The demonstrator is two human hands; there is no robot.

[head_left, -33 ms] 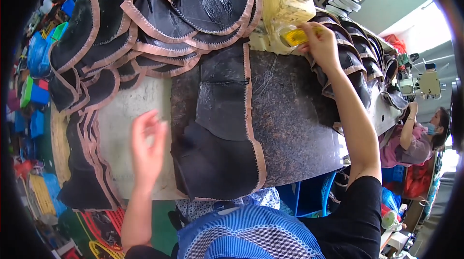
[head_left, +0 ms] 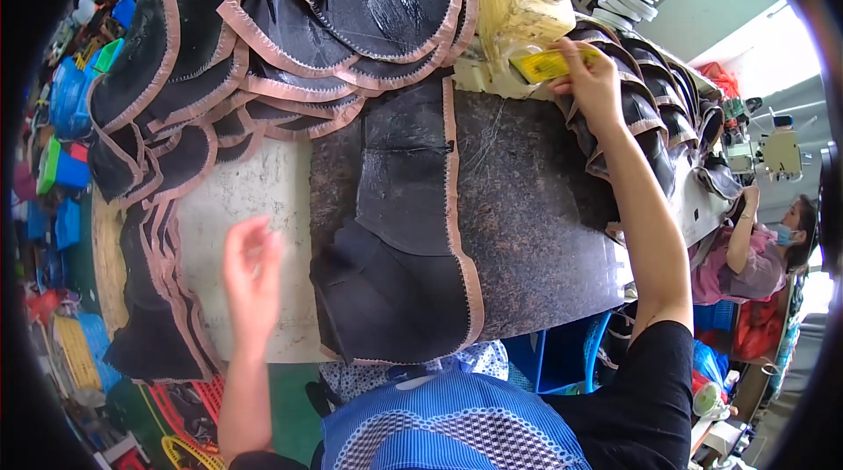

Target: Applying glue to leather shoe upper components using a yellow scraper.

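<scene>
Near the bottle's mouth, my right hand (head_left: 594, 88) pinches a flat yellow scraper card (head_left: 546, 65). The bottle is a yellowed, glue-smeared plastic container (head_left: 520, 9) lying at the back of the table. My left hand (head_left: 253, 281) hovers over the pale board on the left, slightly blurred, fingers loosely curled and apart, with nothing in it. Between my hands a black boot-shaft-like piece (head_left: 404, 286) with a pink zigzag-stitched edge lies flat. Its upper section looks shiny and wet.
Overlapping black pieces with pink edging (head_left: 290, 49) cover the back left, and another row (head_left: 645, 101) lines the right. A dark speckled board (head_left: 536, 224) lies under the middle piece. A co-worker (head_left: 746, 251) sits at far right near a sewing machine (head_left: 780, 154).
My left hand has shifted a little left and toward me. The scraper card has moved slightly right in my right hand, away from the bottle's mouth.
</scene>
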